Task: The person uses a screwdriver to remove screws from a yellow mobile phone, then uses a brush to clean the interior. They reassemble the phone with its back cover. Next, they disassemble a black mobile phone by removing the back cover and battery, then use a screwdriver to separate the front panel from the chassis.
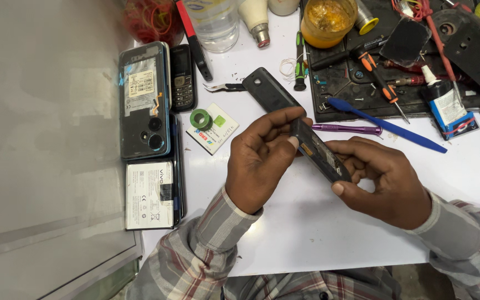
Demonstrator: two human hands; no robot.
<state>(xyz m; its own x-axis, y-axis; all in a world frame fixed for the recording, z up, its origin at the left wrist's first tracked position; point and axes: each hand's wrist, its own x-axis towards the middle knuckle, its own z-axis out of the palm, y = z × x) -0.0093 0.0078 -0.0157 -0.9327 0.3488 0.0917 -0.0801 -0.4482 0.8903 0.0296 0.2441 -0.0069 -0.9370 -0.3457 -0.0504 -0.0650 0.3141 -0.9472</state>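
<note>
Phone, dark and slim, sits tilted between your hands above the counter, just right of the green tape roll. Your left hand and right hand both have fingers clenched on it, apparently prying it open; work gently along the edge.

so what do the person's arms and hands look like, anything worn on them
Both hands are bare: no gloves, rings or watch show on the left hand or the right hand. Each arm wears a long plaid shirt sleeve in grey, white and dull red checks, cuffed at the wrist. Fingernails are short.
</note>
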